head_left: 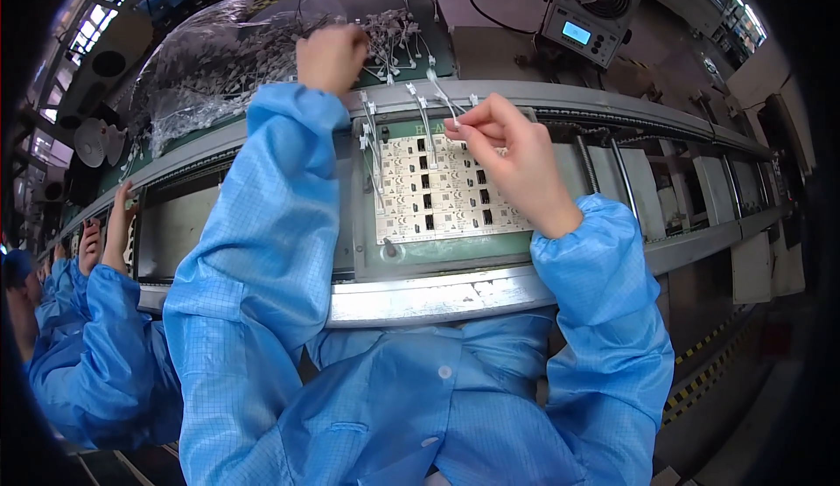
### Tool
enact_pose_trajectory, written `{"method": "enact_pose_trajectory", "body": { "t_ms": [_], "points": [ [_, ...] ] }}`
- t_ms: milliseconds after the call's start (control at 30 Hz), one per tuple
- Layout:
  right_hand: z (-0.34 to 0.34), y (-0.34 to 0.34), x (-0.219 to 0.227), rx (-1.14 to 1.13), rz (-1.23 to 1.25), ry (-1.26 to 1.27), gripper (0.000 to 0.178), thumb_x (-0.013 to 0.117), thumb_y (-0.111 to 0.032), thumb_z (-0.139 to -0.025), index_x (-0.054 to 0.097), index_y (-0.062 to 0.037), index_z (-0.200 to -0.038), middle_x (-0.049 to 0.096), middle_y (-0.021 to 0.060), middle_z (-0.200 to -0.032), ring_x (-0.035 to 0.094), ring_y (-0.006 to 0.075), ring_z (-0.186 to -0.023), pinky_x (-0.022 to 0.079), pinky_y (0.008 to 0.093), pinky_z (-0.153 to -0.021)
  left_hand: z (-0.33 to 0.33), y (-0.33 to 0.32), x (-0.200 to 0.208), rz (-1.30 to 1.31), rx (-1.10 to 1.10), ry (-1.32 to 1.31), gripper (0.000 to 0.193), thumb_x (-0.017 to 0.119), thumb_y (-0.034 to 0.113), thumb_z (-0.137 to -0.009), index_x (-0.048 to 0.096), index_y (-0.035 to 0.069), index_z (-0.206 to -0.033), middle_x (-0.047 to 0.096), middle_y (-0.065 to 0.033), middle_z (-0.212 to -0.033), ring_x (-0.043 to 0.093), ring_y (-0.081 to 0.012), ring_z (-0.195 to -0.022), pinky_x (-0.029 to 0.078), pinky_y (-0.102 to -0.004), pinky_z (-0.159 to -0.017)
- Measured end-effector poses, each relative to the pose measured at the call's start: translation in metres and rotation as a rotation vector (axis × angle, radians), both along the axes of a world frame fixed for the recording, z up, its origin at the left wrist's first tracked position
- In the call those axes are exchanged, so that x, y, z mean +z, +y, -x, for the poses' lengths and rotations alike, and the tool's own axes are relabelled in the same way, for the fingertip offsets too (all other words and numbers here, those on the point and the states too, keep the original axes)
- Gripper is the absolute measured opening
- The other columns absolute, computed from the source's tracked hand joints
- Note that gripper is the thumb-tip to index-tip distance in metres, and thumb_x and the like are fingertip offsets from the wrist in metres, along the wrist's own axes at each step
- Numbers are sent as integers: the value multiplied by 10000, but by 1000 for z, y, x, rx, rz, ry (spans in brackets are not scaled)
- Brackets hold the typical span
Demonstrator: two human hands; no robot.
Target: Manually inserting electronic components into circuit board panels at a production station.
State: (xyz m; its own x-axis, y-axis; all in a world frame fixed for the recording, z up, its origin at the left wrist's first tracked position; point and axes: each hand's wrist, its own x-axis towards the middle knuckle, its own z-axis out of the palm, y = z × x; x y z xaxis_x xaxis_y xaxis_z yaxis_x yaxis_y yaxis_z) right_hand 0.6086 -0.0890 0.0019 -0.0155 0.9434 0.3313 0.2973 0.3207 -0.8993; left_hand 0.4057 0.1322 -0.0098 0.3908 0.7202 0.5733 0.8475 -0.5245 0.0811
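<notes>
My right hand [516, 158] pinches the end of a white connector cable [443, 92] between thumb and forefinger, just above the far edge of a pale circuit board panel [407, 190]. The panel carries rows of black components and sits in a green carrier [464, 251]. Other white cables [374, 149] hang over the rail onto the panel's left and middle parts. Farther off and to the left, my left hand [331, 59] is at a heap of white-plugged cables [394, 35]. Its fingers curl inward, and whatever lies between them is hidden.
A clear plastic bag [201, 70] full of cables spreads across the far left. Metal conveyor rails [437, 300] run in front of and behind the carrier. A device with a fan and lit display [577, 31] stands at far right. A co-worker's arm [109, 311] is at left.
</notes>
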Motion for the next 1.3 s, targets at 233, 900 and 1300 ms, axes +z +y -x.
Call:
{"method": "enact_pose_trajectory", "body": {
  "t_ms": [233,900,1300],
  "points": [
    [17,-2,-10,31,-177,-494,67,634,-53,-909,610,-8,-952,674,99,-859,656,212,-818,510,317,-709,20,22,44,316,-118,-920,249,643,224,-932,722,43,-1083,752,-67,-977,706,-167,-911,533,-291,-763],
    [25,-14,-14,127,-168,-725,59,687,-70,-825,631,-67,-842,539,23,-840,540,190,-820,336,328,-821,93,-200,9,-112,-395,-187,124,757,118,-781,688,138,-882,656,38,-802,598,-169,-847,375,-369,-804],
    [37,-20,-8,129,-331,-940,65,685,-59,-818,631,-58,-853,554,38,-864,548,218,-880,349,354,-894,95,-212,-3,-45,-464,-139,150,747,146,-756,646,133,-865,620,25,-834,572,-197,-893,376,-407,-840]
  ]
}}
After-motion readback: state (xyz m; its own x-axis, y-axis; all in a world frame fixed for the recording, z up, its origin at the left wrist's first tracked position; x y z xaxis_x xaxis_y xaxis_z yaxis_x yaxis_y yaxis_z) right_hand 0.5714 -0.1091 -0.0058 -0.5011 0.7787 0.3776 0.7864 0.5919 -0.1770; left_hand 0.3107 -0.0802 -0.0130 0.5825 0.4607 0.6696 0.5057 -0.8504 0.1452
